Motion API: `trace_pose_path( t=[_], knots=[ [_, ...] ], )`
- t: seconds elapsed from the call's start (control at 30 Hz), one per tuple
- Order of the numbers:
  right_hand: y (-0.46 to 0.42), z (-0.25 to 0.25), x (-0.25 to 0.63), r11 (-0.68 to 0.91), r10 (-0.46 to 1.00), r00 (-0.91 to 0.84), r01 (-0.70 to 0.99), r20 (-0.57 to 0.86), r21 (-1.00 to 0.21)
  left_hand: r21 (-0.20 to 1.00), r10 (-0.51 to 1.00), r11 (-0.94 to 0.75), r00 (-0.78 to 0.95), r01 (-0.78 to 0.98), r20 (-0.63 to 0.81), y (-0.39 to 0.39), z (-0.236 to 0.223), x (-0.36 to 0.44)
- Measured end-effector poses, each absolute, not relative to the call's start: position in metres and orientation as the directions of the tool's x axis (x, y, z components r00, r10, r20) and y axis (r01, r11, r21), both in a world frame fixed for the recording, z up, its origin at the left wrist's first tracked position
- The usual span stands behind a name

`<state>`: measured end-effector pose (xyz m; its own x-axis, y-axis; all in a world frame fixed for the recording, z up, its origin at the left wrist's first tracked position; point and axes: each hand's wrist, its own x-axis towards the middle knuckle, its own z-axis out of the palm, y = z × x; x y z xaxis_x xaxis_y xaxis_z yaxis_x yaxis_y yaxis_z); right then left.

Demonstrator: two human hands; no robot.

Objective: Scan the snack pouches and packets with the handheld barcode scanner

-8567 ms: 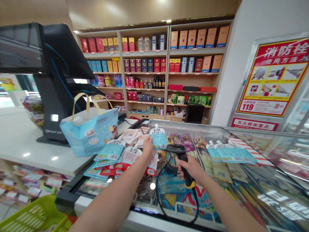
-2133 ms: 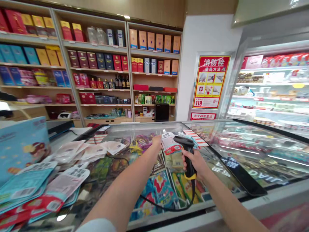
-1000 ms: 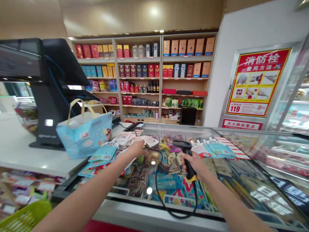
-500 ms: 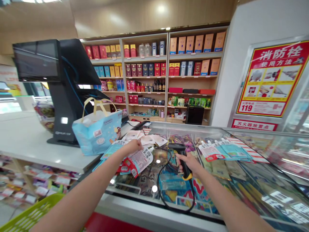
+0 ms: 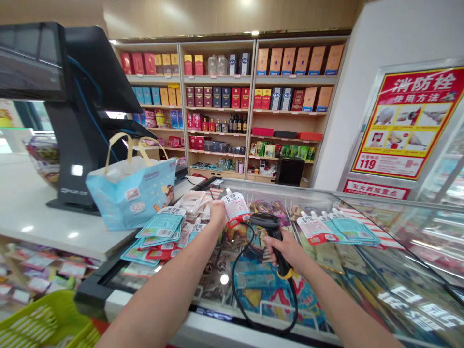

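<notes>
My left hand [image 5: 217, 212] grips a white and red spouted pouch [image 5: 236, 208] by its edge, upright above the glass top. In my right hand [image 5: 284, 249] is a black barcode scanner [image 5: 277, 237] with a yellow base, its head beside the pouch; its black cable [image 5: 235, 285] loops down over the glass. Under my left forearm lies a pile of blue and red pouches [image 5: 163, 227], partly hidden by the arm. Pale packets [image 5: 194, 199] lie behind that pile. Another fan of spouted pouches [image 5: 333, 227] rests to the right of the scanner.
A glass-topped freezer [image 5: 210, 280] holds wrapped goods below. To the left, a light blue carrier bag [image 5: 134, 191] stands on the white counter [image 5: 72, 237] before a black checkout terminal [image 5: 68, 135]. A green basket [image 5: 39, 319] is at the lower left. Stocked shelves [image 5: 217, 82] stand behind.
My left hand has lifted a pouch from the pile and moved it right, next to the scanner head. The right hand still holds the scanner. The view has shifted slightly.
</notes>
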<state>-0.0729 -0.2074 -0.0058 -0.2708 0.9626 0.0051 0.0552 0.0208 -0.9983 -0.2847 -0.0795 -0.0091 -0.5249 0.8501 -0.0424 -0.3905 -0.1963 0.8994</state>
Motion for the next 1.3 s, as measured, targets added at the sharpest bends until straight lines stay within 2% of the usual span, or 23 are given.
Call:
trace_pose_path(
  t=[0.13, 0.23, 0.4, 0.7, 1.3],
  knots=[
    [-0.209, -0.005, -0.073, 0.035, 0.954, -0.299, 0.15, -0.012, -0.988, 0.853, 0.841, -0.179, -0.526, -0.49, -0.126, -0.085, -0.01, -0.297],
    [-0.21, -0.006, -0.074, 0.026, 0.949, -0.314, 0.174, -0.031, -0.984, 0.856, 0.841, -0.158, -0.522, -0.492, -0.145, -0.086, -0.01, -0.296],
    [-0.213, -0.005, -0.076, 0.02, 0.95, -0.309, 0.17, -0.034, -0.985, 0.892, 0.849, -0.139, -0.516, -0.43, -0.117, -0.084, -0.017, -0.291],
    [-0.213, -0.006, -0.076, -0.025, 0.952, -0.298, 0.149, -0.069, -0.988, 0.926, 0.817, -0.213, -0.577, -0.312, -0.007, -0.085, -0.022, -0.294],
    [-0.21, -0.011, -0.076, -0.029, 0.948, -0.311, 0.131, -0.069, -0.991, 0.932, 0.831, -0.197, -0.556, -0.305, -0.006, -0.084, -0.024, -0.293]
  ],
)
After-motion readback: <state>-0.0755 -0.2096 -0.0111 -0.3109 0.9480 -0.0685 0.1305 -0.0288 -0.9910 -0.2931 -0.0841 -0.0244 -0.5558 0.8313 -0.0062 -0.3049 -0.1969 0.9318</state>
